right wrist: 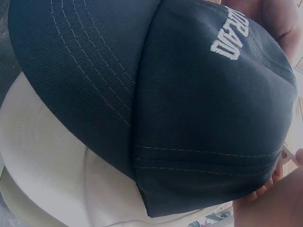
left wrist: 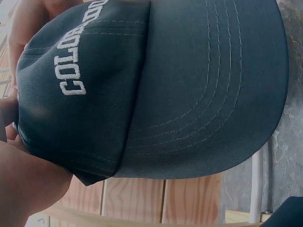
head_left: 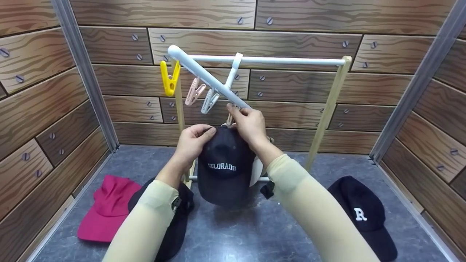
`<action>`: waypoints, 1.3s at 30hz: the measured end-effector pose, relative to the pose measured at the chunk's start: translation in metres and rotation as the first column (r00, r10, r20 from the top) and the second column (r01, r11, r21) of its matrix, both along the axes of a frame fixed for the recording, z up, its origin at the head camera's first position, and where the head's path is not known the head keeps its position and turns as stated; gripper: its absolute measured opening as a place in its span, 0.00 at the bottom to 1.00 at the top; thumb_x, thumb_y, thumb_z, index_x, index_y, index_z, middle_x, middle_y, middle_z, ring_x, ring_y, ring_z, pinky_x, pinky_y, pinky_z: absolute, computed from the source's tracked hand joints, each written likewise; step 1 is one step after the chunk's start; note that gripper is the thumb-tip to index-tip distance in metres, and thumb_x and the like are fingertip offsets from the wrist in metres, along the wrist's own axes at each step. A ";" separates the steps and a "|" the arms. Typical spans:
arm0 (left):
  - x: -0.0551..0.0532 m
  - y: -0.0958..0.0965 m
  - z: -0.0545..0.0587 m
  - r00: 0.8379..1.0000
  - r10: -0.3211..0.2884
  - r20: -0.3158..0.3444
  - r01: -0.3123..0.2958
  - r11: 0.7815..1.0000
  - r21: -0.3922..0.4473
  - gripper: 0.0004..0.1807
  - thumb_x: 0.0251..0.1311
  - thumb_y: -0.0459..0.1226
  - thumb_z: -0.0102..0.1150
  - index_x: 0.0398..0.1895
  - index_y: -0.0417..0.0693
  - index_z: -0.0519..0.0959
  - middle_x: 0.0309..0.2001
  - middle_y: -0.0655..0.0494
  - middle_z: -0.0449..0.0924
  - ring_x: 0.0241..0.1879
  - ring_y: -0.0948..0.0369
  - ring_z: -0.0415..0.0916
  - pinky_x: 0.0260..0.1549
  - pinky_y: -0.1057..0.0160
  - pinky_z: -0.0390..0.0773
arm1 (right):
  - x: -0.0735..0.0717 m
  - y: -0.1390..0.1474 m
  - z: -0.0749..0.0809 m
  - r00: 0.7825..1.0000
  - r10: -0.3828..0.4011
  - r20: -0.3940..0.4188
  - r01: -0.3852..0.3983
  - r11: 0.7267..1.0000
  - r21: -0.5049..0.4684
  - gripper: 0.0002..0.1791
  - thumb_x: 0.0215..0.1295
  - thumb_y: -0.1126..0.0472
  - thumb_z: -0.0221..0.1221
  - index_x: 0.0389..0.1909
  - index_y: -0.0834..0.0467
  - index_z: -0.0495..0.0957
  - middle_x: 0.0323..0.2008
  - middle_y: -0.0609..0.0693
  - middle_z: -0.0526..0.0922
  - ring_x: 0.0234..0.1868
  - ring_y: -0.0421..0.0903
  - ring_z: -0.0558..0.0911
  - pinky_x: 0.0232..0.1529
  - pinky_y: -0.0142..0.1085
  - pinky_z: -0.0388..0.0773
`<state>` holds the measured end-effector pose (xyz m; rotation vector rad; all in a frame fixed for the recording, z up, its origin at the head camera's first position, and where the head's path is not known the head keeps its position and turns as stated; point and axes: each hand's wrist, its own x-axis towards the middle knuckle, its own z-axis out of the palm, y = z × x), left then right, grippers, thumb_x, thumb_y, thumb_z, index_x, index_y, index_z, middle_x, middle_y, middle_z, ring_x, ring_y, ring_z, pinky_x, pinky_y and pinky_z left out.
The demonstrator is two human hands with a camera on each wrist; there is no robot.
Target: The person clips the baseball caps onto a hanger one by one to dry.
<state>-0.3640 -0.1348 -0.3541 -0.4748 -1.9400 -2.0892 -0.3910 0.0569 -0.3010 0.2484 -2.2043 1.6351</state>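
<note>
A dark cap lettered COLORADO (head_left: 224,149) hangs brim down below the lower end of a white hanger bar (head_left: 207,77). My left hand (head_left: 193,143) pinches the cap's crown near its top left. At the crown's top, a pale clip (head_left: 229,120) sits between the cap and the bar, and my right hand (head_left: 251,125) pinches it with thumb and fingers; its jaws are partly hidden. Behind the dark cap, a whitish cap (right wrist: 47,151) shows in the right wrist view. Along the bar hang a pink clip (head_left: 195,92) and a pale grey clip (head_left: 210,102).
The bar hooks over the white rod (head_left: 291,60) of a wooden-legged rack (head_left: 327,112). A yellow clip (head_left: 170,80) hangs at its left end. On the grey floor lie a crimson cap (head_left: 105,211), a black cap (head_left: 178,229) partly behind my left arm, and a black R cap (head_left: 364,203).
</note>
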 end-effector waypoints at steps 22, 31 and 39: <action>-0.002 0.004 0.000 0.999 -0.023 -0.037 0.023 1.000 0.004 0.06 0.78 0.29 0.64 0.48 0.38 0.89 0.37 0.56 0.88 0.34 0.63 0.82 0.36 0.67 0.81 | 0.004 0.005 0.010 0.999 0.020 0.037 -0.019 0.999 -0.031 0.21 0.74 0.45 0.70 0.22 0.52 0.92 0.22 0.44 0.83 0.27 0.40 0.81 0.34 0.32 0.74; -0.001 0.006 0.001 0.999 0.006 -0.039 -0.005 1.000 0.020 0.05 0.78 0.28 0.64 0.47 0.38 0.89 0.37 0.57 0.87 0.34 0.63 0.81 0.36 0.68 0.80 | 0.005 0.006 0.015 0.999 0.008 0.049 -0.007 1.000 -0.020 0.19 0.74 0.49 0.70 0.27 0.58 0.95 0.23 0.45 0.83 0.31 0.44 0.79 0.35 0.34 0.71; -0.001 0.010 0.003 0.999 0.014 -0.052 -0.013 1.000 0.025 0.05 0.78 0.28 0.65 0.47 0.37 0.89 0.36 0.57 0.88 0.33 0.64 0.81 0.35 0.68 0.80 | 0.005 0.009 0.017 0.999 0.008 0.049 -0.009 1.000 0.020 0.17 0.73 0.51 0.69 0.31 0.60 0.95 0.26 0.44 0.85 0.34 0.45 0.77 0.36 0.35 0.69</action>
